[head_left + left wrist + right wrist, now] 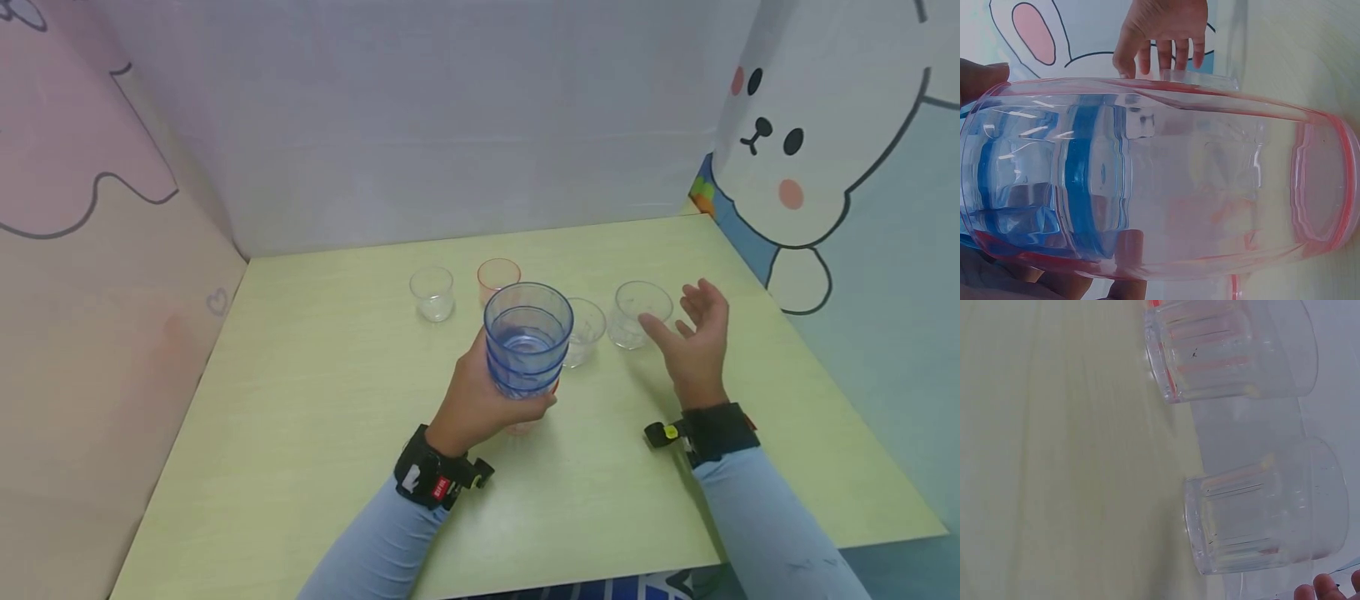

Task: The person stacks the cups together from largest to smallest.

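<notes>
My left hand (pixel 483 400) grips a stack of clear blue cups (pixel 527 342), held above the table and tilted so their mouths face me. In the left wrist view, the blue cups (pixel 1082 181) are nested in a clear pink cup (pixel 1210 187), with the left fingers and thumb around its upper part. My right hand (pixel 695 350) is raised beside a clear cup (pixel 626 329), thumb spread from the fingers and nothing held. To the left of that cup stands another clear cup (pixel 588 329), partly hidden behind the stack.
Farther back on the pale yellow table (pixel 315 400) stand a clear cup (pixel 432 296) and an orange-rimmed cup (pixel 498 273), the latter partly covered by the blue stack. White cloth (pixel 465 125) rises behind the table, and printed panels (pixel 885 292) flank it.
</notes>
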A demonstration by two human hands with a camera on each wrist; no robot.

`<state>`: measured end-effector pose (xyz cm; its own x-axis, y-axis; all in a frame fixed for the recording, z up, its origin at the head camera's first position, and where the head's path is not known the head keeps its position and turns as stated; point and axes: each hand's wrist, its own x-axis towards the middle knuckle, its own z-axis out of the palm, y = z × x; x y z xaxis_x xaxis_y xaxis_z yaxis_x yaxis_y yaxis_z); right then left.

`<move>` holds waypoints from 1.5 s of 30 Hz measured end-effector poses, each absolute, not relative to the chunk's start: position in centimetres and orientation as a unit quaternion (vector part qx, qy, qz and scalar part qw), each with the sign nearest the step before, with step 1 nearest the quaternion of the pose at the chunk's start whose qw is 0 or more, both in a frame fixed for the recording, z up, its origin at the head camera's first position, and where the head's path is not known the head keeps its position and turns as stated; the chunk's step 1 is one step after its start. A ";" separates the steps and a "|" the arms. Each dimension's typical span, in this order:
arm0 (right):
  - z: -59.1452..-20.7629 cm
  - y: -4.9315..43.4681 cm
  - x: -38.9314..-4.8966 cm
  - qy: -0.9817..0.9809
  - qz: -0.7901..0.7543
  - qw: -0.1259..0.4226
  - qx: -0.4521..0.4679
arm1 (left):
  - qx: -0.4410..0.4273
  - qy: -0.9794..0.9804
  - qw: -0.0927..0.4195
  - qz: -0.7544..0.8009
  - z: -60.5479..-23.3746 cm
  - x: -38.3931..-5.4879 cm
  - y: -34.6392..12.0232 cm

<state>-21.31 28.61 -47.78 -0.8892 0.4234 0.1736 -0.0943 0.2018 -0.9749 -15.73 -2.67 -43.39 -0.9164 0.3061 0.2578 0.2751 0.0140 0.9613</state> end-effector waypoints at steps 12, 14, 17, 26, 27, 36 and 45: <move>-48.4 28.6 -21.9 -0.759 0.621 0.148 -0.127 | 0.210 0.709 0.008 0.673 -44.0 -15.9 -2.7; -48.5 28.6 -22.1 -0.764 0.617 0.139 -0.127 | 0.211 0.710 0.007 0.672 -44.0 -16.0 -2.7; -48.6 28.4 -22.3 -0.771 0.613 0.123 -0.124 | 0.213 0.710 0.007 0.671 -44.1 -16.0 -2.8; -48.8 28.0 -22.8 -0.785 0.600 0.094 -0.124 | 0.215 0.718 0.008 0.662 -44.2 -16.1 -2.8; -48.9 27.9 -22.9 -0.787 0.597 0.093 -0.124 | 0.215 0.719 0.008 0.661 -44.2 -16.1 -2.8; -49.3 28.2 -23.5 -0.803 0.581 0.079 -0.109 | 0.214 0.716 0.005 0.664 -44.1 -16.1 -2.8; -49.6 28.0 -23.8 -0.818 0.560 0.084 -0.101 | 0.200 0.714 0.015 0.671 -44.2 -16.0 -2.7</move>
<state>-23.82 27.98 -49.61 -0.9655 0.2593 0.0247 0.0709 0.3532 -0.9329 -16.03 -2.74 -44.19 -0.9196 0.3055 0.2470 0.2652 0.0187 0.9640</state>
